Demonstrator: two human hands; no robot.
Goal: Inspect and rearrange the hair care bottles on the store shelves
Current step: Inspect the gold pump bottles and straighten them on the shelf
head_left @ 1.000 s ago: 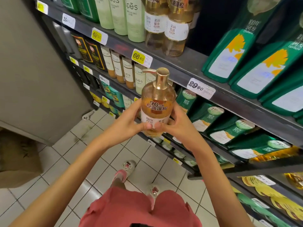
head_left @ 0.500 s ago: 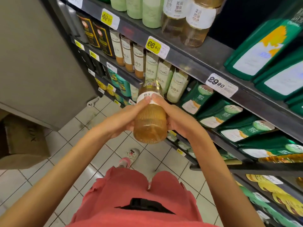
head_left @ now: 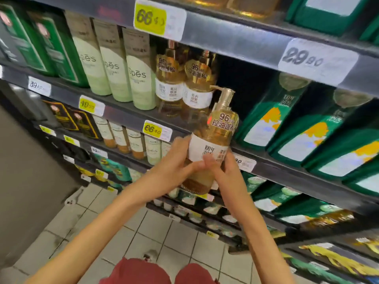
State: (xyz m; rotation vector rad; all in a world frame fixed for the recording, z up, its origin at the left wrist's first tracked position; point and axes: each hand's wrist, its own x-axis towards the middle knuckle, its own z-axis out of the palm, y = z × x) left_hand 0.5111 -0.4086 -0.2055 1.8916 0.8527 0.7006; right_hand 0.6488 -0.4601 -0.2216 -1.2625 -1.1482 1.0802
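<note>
Both hands grip an amber pump bottle (head_left: 215, 138) with a gold pump head and a white label band. It is upright, tilted a little to the right, in front of the shelf edge (head_left: 287, 167). My left hand (head_left: 174, 167) wraps its left side and my right hand (head_left: 225, 171) its lower right, fingers overlapping on the label. Two matching amber bottles (head_left: 184, 87) stand on the shelf just above and left of it. A dark gap (head_left: 235, 83) lies to their right.
Pale green tubes (head_left: 114, 68) stand left of the amber bottles, dark green boxes (head_left: 51, 44) further left. Green bottles with yellow flowers (head_left: 303, 130) lean at the right. Price tags (head_left: 158, 19) line the shelf edges. Lower shelves hold more products. Tiled floor (head_left: 164, 238) lies below.
The bottle was tipped with its base toward me half a second ago; it is now upright with the pump on top and raised toward the shelf. The view has lifted too.
</note>
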